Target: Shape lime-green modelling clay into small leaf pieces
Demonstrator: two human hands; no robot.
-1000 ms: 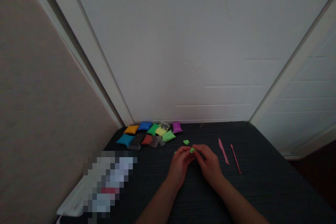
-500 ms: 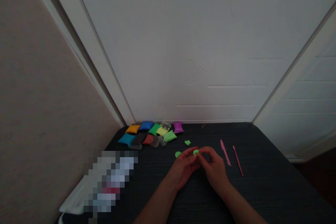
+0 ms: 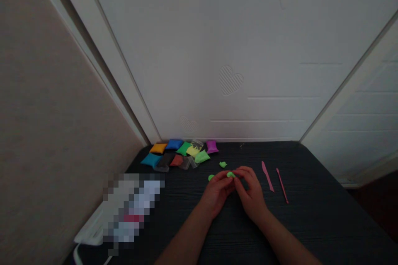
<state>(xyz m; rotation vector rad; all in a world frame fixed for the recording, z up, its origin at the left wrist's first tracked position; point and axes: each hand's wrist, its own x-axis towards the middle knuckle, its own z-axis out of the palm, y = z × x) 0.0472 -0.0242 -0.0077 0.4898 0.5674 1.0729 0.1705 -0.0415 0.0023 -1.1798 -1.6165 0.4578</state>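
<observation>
Between the fingertips of both hands is a small piece of light green modelling clay (image 3: 230, 174). My left hand (image 3: 217, 193) pinches it from the left, its fingers curled behind. From the right, thumb and fingers of my right hand (image 3: 251, 190) close on the same piece. A flat round of green clay (image 3: 211, 178) lies on the table just beyond the left hand, partly covered by it. Farther back sits a small uneven lump of green clay (image 3: 223, 165). Both hands are held over the dark table.
Several coloured clay packets (image 3: 174, 144) lie at the back left of the dark table (image 3: 311, 215). A pink plastic knife (image 3: 268, 177) and a thin pink modelling stick (image 3: 282, 185) rest right of the hands. A blurred-out item with a white object (image 3: 90, 230) lies front left.
The fingers have shifted slightly around the green clay, which now looks more tilted and folded. The whole view has moved a little; the things on the table stay in place.
</observation>
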